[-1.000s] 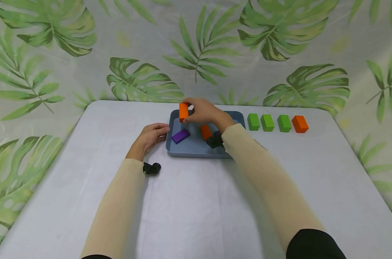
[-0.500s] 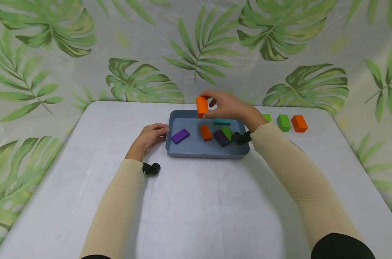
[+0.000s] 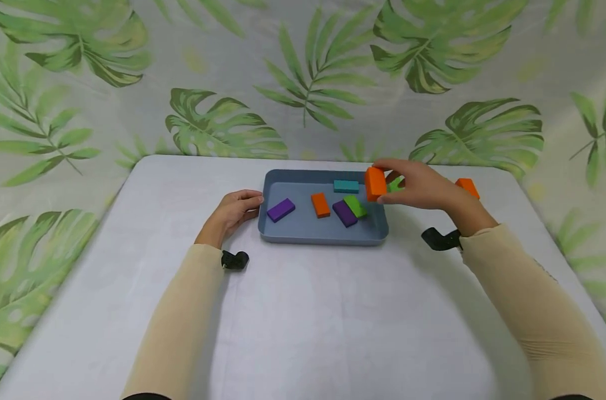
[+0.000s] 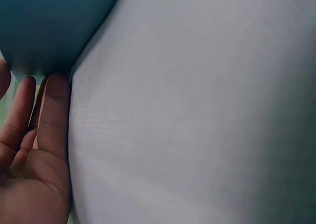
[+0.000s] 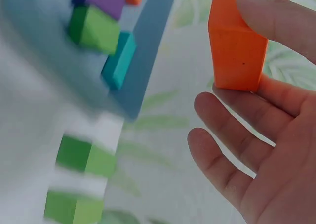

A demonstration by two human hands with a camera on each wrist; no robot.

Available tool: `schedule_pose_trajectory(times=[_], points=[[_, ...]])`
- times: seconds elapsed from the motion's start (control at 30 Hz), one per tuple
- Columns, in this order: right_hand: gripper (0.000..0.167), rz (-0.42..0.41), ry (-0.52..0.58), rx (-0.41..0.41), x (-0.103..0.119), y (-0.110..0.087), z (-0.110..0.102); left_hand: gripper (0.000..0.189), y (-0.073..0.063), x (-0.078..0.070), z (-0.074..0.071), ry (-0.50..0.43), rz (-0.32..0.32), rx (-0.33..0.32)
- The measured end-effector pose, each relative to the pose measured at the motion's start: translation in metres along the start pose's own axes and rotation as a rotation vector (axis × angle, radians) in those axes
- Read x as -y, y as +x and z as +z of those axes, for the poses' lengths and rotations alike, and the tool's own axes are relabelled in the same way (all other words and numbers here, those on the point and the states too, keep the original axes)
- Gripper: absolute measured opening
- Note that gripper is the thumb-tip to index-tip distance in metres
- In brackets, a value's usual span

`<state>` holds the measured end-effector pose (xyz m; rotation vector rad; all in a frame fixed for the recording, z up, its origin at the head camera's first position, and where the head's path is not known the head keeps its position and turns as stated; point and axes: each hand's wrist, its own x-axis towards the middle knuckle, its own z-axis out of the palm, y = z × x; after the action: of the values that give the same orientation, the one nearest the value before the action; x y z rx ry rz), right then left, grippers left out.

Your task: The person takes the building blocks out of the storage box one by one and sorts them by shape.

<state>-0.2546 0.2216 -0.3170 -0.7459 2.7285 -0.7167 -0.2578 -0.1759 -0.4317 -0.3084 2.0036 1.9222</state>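
My right hand [image 3: 423, 188] pinches an orange block [image 3: 376, 185] between thumb and fingers, over the right end of the blue-grey tray [image 3: 303, 232]. In the right wrist view, the thumb lies on top of that block [image 5: 238, 58], and the other fingers extend below. My left hand [image 3: 233, 215] touches the tray's left side with nearly straight fingers, seen also in the left wrist view against the tray wall [image 4: 54, 31]. Inside the tray lie a purple block [image 3: 281, 210], an orange block [image 3: 320, 205], a second purple block [image 3: 344, 214] beside a green block [image 3: 356, 206], and a teal block [image 3: 346, 186].
Right of the tray, green blocks [image 5: 84, 155] stand on the table, mostly hidden behind my right hand in the head view. Another orange block [image 3: 467, 188] is partly visible past the hand. A leaf-patterned cloth [image 3: 323, 72] hangs behind the white table [image 3: 303, 322].
The right hand has carried the orange block rightward, from above the tray's left end to its right end. It now covers most of the green row. The left hand has stayed put.
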Motion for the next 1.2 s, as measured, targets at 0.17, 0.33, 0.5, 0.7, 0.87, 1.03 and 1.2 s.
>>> schedule_pose_trajectory(times=[0.17,0.33,0.5,0.7,0.87,1.03,1.2], points=[[0.071,0.064,-0.030,-0.021,-0.018,-0.025,-0.010,0.042,-0.002,-0.001,-0.003,-0.002,-0.011,-0.010],[0.070,0.140,-0.047,-0.041,-0.046,-0.051,-0.018,0.043,-0.001,0.000,-0.003,-0.003,-0.010,-0.009],[0.067,0.203,-0.036,-0.095,-0.081,-0.079,-0.025,0.043,0.000,0.001,-0.001,0.006,-0.006,-0.011],[0.065,0.290,-0.003,-0.146,-0.125,-0.107,-0.033,0.042,0.000,0.001,0.001,0.003,-0.002,-0.015],[0.075,0.396,0.073,-0.138,-0.162,-0.121,-0.036,0.041,0.000,0.001,0.001,0.003,0.000,-0.016],[0.083,0.455,0.088,-0.074,-0.189,-0.122,-0.036,0.042,0.001,0.000,0.002,0.008,0.006,-0.019],[0.081,0.485,0.088,-0.060,-0.211,-0.116,-0.041,0.042,0.000,-0.001,0.001,0.010,-0.002,-0.018]])
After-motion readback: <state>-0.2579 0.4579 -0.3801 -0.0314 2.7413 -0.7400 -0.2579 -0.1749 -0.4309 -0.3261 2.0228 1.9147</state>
